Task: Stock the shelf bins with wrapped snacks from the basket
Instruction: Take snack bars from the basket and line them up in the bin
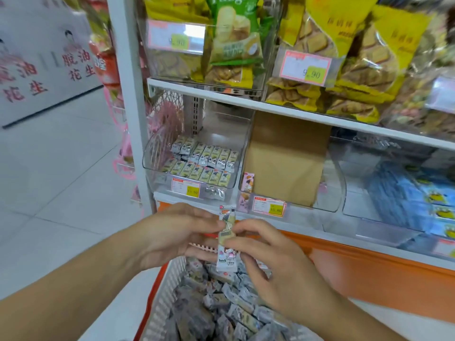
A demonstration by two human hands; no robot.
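Note:
Both hands hold a small stack of wrapped snacks [227, 238] upright, just above the basket. My left hand [177, 232] grips it from the left and my right hand [275, 264] from the right. The white and orange basket [164, 289] below is full of several grey-green wrapped snacks [229, 308]. Straight ahead on the lower shelf, a clear bin [189, 166] holds neat rows of the same snacks. The clear bin [290, 178] to its right holds a brown cardboard sheet and a pink snack at its left front.
The upper shelf [295, 108] carries clear bins of yellow and green biscuit bags. A bin of blue packs [408, 193] sits at the lower right. An orange base panel [369, 267] runs under the shelf. A white upright post [130, 99] and tiled floor lie to the left.

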